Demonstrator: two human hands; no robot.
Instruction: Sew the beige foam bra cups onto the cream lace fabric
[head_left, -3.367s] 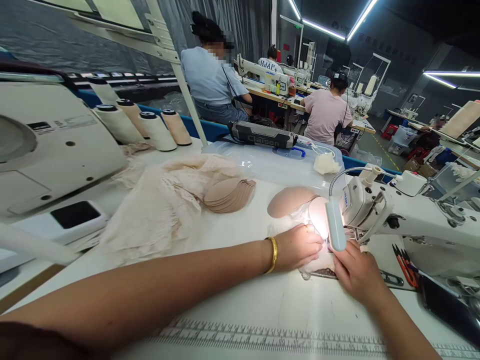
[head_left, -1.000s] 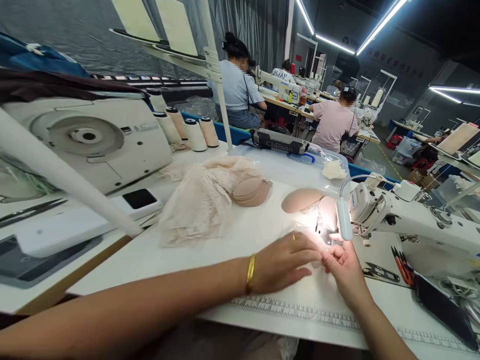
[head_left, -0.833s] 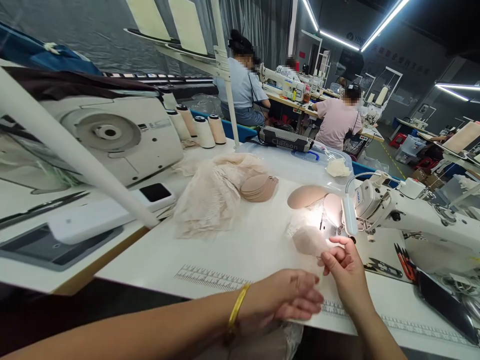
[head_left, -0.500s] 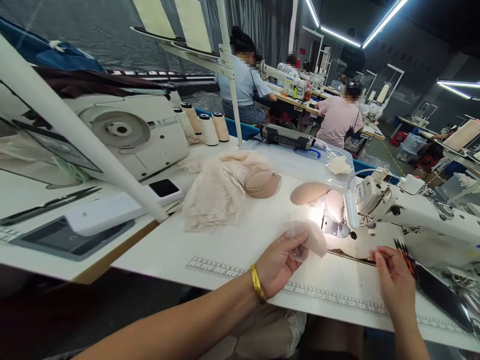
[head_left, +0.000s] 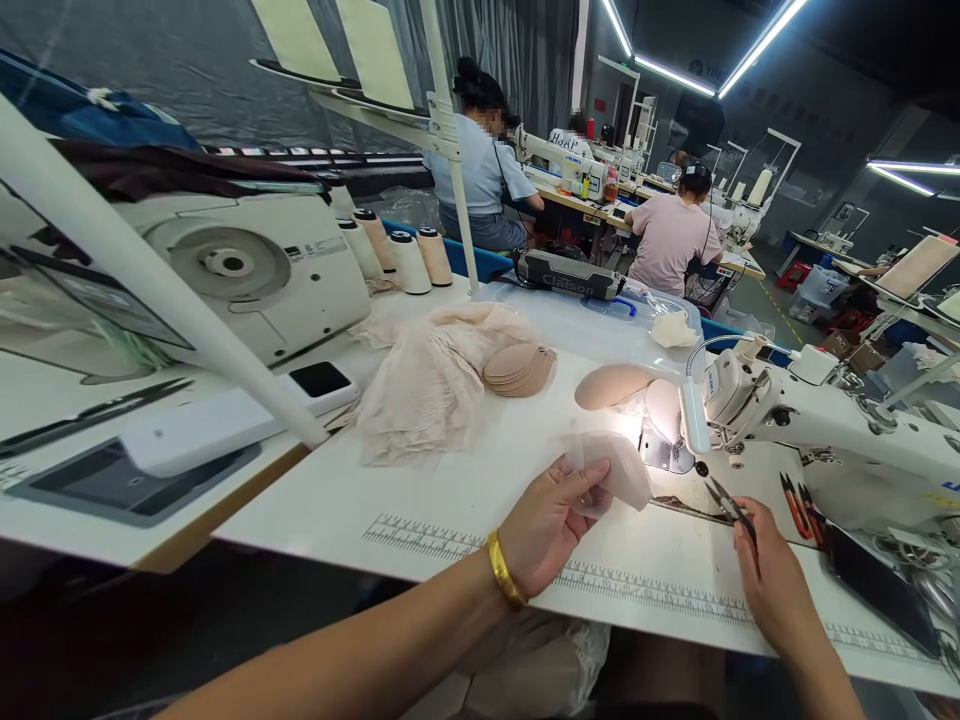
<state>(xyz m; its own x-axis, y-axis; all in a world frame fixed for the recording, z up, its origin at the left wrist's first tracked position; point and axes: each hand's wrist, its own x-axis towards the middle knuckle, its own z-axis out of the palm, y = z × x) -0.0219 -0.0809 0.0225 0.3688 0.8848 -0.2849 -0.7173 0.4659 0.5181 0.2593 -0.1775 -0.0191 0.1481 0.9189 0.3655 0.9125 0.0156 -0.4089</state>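
Left hand: the left hand (head_left: 551, 520) is closed in a pinch on the sheer fabric piece (head_left: 611, 475), thumb on top, lifting it just above the white table (head_left: 465, 480); half a second ago it held the piece the same way, in nearly the same spot.
Right hand: the right hand (head_left: 769, 575) now grips the black thread snips (head_left: 731, 505), blades pointing toward the fabric; half a second ago its fingers were bare and reaching toward the tools.
Fabric piece: near the lit needle area of the sewing machine (head_left: 825, 440), no longer under the lamp as a second ago.
Red snips: the red snips (head_left: 795, 497) lie by the machine base.
Behind: stacked beige cups (head_left: 519, 368) beside the lace heap (head_left: 431, 385), unmoved.
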